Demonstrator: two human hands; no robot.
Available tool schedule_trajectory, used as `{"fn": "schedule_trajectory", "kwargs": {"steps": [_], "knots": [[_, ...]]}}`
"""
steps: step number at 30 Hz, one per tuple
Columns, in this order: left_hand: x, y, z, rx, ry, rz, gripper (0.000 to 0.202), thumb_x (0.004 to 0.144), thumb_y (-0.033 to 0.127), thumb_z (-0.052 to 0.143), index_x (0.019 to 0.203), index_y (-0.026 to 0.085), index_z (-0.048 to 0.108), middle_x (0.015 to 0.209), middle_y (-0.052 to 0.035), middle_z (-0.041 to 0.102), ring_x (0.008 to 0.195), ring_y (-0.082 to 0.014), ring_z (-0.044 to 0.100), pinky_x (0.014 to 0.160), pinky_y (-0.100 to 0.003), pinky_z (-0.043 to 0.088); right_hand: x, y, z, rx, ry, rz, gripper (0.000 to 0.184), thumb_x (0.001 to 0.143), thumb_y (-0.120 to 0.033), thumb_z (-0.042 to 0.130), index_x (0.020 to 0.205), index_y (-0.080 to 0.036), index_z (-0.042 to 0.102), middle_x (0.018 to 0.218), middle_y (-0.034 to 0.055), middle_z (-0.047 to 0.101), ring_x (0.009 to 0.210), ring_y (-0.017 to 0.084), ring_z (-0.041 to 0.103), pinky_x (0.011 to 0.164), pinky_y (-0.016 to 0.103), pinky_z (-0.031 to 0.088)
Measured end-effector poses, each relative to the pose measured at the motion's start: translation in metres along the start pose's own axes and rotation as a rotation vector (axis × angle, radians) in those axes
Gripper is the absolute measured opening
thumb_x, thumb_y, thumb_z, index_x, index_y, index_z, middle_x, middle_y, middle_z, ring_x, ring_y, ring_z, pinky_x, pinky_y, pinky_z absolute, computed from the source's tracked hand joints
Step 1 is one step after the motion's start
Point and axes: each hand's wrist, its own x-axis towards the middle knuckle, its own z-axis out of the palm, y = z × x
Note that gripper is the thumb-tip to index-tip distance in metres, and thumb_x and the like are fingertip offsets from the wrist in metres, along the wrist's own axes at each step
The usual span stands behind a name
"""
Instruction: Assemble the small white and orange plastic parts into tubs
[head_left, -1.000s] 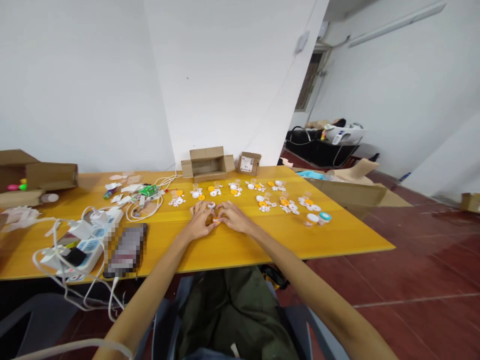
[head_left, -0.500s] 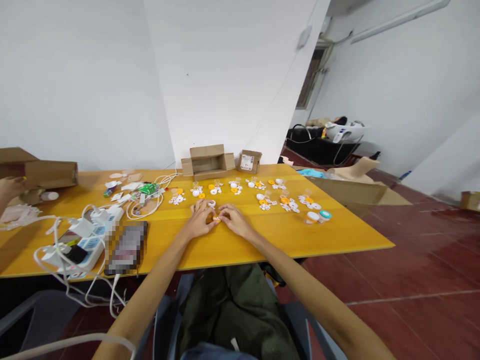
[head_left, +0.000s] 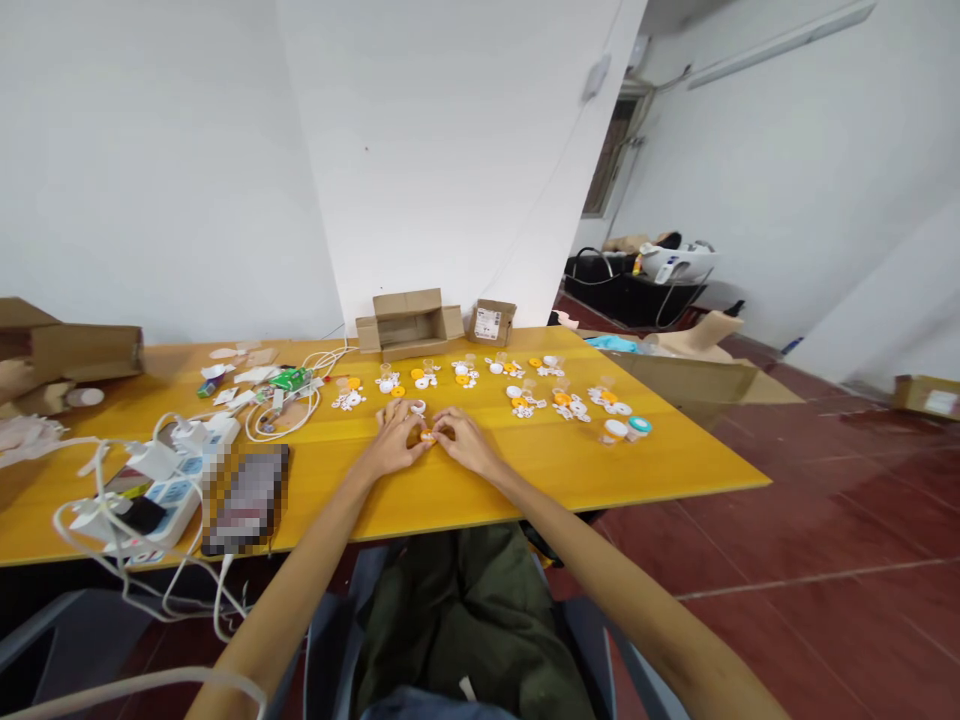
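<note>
My left hand [head_left: 393, 442] rests low over the yellow table, thumb and fingertips pinched on the edge of a small orange-and-white round part [head_left: 427, 436]. From the other side my right hand [head_left: 465, 440] is closed on the same part with its fingertips. The fingers partly cover it, so its exact kind cannot be made out. Just beyond my fingertips lies a white round piece [head_left: 418, 407]. Little groups of orange discs [head_left: 397, 392], white rings and clear cups [head_left: 529, 386] are spread across the table behind and to the right.
Two lidded jars, one white-topped [head_left: 615, 430] and one teal-topped [head_left: 639, 427], stand at the right. A phone [head_left: 247, 498], power strip [head_left: 180, 490] and tangled cables lie left. Cardboard boxes [head_left: 411, 328] stand along the wall. Another person's hand [head_left: 13, 380] shows at the left edge.
The whole view has shifted slightly left. My hands stay pinched around the orange-and-white part, with only small finger movement. The other person's hand has moved partly out of view.
</note>
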Motion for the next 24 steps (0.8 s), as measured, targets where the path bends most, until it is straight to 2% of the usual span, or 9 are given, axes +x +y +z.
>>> {"fn": "schedule_trajectory", "kwargs": {"steps": [17, 24], "knots": [[0.0002, 0.0021, 0.0001, -0.005, -0.019, -0.013, 0.013, 0.088, 0.035, 0.062, 0.095, 0.025, 0.063, 0.136, -0.0085, 0.052, 0.133, -0.0334, 0.037, 0.107, -0.056, 0.035, -0.0038, -0.0014, -0.0018, -0.063, 0.041, -0.047, 0.013, 0.083, -0.013, 0.064, 0.079, -0.023, 0.071, 0.100, 0.0040, 0.066, 0.098, 0.019, 0.064, 0.092, 0.034, 0.050], [0.0010, 0.0022, 0.0002, 0.012, -0.017, 0.005, 0.013, 0.090, 0.036, 0.061, 0.096, 0.025, 0.062, 0.135, -0.0089, 0.052, 0.133, -0.0337, 0.038, 0.107, -0.056, 0.034, -0.0046, -0.0063, -0.0043, -0.063, 0.092, -0.015, 0.016, 0.084, -0.012, 0.061, 0.082, -0.023, 0.071, 0.095, 0.0035, 0.067, 0.095, 0.019, 0.064, 0.091, 0.035, 0.050]]}}
